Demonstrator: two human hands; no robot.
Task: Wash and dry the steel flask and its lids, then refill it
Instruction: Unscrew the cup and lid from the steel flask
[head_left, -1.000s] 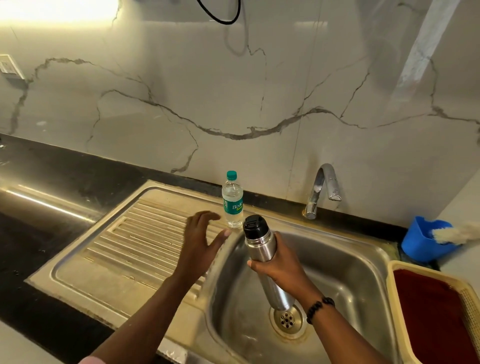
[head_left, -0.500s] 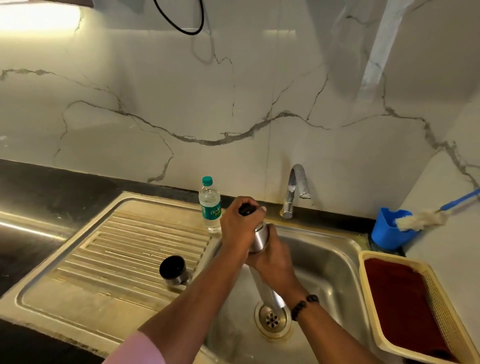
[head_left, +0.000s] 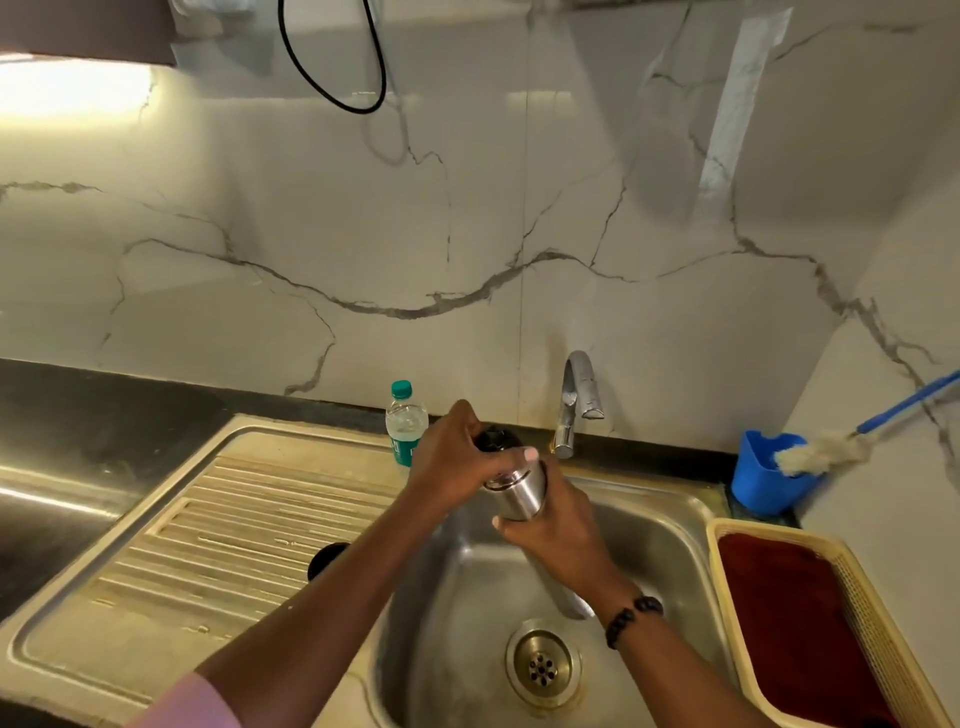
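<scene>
- A steel sink (head_left: 691, 525) with a ribbed draining board (head_left: 249, 519) is set into a dark counter (head_left: 62, 410) below a veined marble wall; the tap (head_left: 579, 400) shows no water running.
- A pale basket (head_left: 883, 613) lined with a red cloth (head_left: 795, 623) waits at the right, likely for drying; behind it a blue cup (head_left: 769, 478) holds a long-handled brush (head_left: 826, 452).
- The steel flask (head_left: 519, 493) is held tilted over the basin, its base toward the drain (head_left: 543, 665).
- The right hand (head_left: 561, 540) wraps the flask's body.
- The left hand (head_left: 457, 457) is curled over the black inner lid (head_left: 493, 439), apparently unscrewing it.
- A plastic water bottle (head_left: 405, 421) stands capped at the board's back edge, presumably for the refill.
- A dark round cap (head_left: 324, 558), seemingly the outer lid, sits on the board, partly hidden by the left forearm.
- By appearances the task is at its opening: washing, drying and refilling all remain.
</scene>
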